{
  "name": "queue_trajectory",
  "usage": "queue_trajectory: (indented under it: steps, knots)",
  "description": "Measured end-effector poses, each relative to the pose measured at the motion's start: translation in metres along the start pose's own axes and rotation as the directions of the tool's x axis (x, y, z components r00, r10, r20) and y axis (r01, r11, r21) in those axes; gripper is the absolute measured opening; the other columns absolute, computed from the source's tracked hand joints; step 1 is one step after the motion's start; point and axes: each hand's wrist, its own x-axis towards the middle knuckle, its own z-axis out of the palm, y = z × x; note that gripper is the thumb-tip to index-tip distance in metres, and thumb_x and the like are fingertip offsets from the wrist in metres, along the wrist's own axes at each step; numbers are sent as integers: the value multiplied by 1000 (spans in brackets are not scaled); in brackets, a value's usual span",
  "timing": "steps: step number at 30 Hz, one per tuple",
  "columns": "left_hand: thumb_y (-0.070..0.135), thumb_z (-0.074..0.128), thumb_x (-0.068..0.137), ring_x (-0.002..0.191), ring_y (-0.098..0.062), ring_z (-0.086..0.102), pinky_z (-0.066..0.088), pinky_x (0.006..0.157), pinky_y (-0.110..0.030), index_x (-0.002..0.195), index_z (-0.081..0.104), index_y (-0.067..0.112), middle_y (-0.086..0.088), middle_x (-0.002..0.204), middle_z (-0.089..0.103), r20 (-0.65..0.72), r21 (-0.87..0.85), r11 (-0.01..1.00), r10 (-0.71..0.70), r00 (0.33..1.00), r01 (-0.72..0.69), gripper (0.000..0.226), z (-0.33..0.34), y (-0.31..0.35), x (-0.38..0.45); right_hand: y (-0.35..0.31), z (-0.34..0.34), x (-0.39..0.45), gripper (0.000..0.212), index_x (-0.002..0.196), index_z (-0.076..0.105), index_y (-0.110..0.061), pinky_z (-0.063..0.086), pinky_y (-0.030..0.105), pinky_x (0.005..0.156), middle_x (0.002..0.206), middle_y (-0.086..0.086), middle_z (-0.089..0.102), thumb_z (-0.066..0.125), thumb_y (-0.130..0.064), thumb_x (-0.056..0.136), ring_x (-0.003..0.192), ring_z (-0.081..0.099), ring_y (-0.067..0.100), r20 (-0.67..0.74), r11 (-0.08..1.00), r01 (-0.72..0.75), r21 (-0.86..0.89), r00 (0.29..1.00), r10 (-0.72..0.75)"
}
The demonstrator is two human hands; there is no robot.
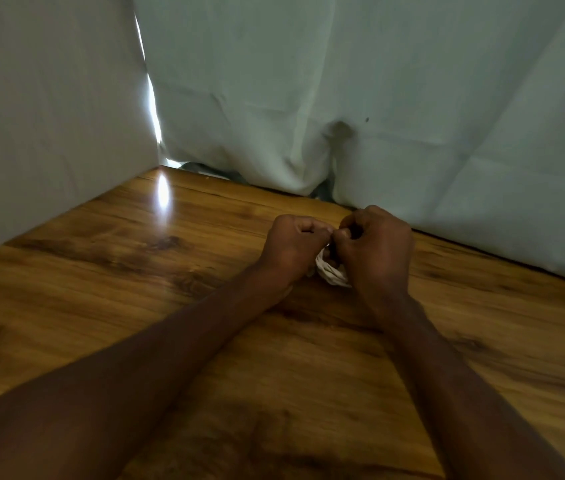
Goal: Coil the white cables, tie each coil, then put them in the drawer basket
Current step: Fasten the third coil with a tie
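Nearest us, our two bare forearms reach out over the wooden table (108,271), which fills the lower view and meets pale cloth sheets (343,81) hung along its far and left edges. Our left hand (291,247) and right hand (378,247) sit knuckle to knuckle near the far edge, fingers (312,226) of both curled tight. Between and under them a small bundle of white cable (333,271) shows, gripped by both hands just above the table.
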Motion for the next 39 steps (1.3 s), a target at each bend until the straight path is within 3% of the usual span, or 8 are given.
queue_trajectory:
  steps: [4, 11, 16, 21, 26, 30, 33, 39]
  knots:
    - [9, 67, 97, 52, -13, 64, 41, 38, -19, 100, 78, 0, -22, 84, 76, -25, -30, 999, -23, 999, 22, 15, -1, 0, 0, -1, 4, 2, 3, 78, 75, -17, 50, 38, 67, 82, 1, 66, 72, -17, 80, 73, 63, 21, 41, 1000, 13, -20, 999, -12]
    - [6, 65, 96, 55, -26, 61, 39, 37, -21, 94, 76, -1, -17, 75, 73, -141, -174, 981, -112, 984, 86, 13, -4, 0, 3, -5, 8, -7, 28, 117, 75, -30, 51, 35, 79, 100, -12, 75, 71, -28, 89, 92, 63, 17, -51, 991, -63, 116, 996, 69]
    - [4, 65, 95, 48, -21, 62, 38, 35, -19, 90, 76, 0, -14, 69, 71, -153, -326, 933, -212, 965, 153, 13, -4, 4, 4, -11, 7, -10, 12, 93, 80, -27, 50, 35, 78, 87, -10, 77, 75, -21, 84, 81, 64, 9, -96, 980, -52, 192, 993, 72]
    - [2, 61, 98, 44, -14, 67, 40, 34, -17, 99, 72, -8, -8, 58, 71, -59, -433, 877, -258, 964, 208, 14, -5, 12, -1, -9, 4, -10, 21, 93, 82, -31, 50, 42, 89, 84, -27, 66, 75, -14, 83, 80, 58, -12, -50, 963, 19, 269, 999, -6]
    - [0, 62, 97, 44, -15, 66, 40, 36, -17, 101, 73, -7, -8, 60, 71, -24, -422, 883, -239, 971, 207, 14, -4, 10, -1, -9, 6, -9, 19, 100, 79, -29, 55, 43, 78, 86, -12, 76, 73, -21, 84, 81, 68, 13, -119, 948, -77, 308, 986, 118]
    - [1, 64, 97, 50, -16, 69, 43, 37, -19, 110, 72, -9, -12, 70, 74, -22, -361, 916, -194, 981, 173, 18, -6, 7, 1, -6, -1, -7, 10, 93, 81, -24, 54, 33, 74, 85, -6, 78, 76, -21, 85, 75, 70, 14, -91, 981, -16, 191, 995, 34]
    - [1, 65, 97, 56, -16, 73, 49, 41, -20, 113, 70, -9, -20, 81, 76, 2, -354, 920, -179, 984, 168, 19, -9, 5, 2, 1, 0, -5, 12, 92, 81, -24, 55, 37, 72, 85, -2, 77, 73, -20, 85, 74, 70, 19, -14, 996, 33, 85, 999, -32]
    - [-1, 64, 98, 48, -12, 68, 45, 37, -19, 113, 69, -12, -17, 77, 72, -8, -303, 943, -145, 989, 136, 20, -4, 5, -2, 2, 3, -5, 10, 90, 78, -24, 48, 35, 67, 88, -1, 66, 70, -21, 86, 76, 62, 17, 66, 1000, 20, 10, 998, -21]
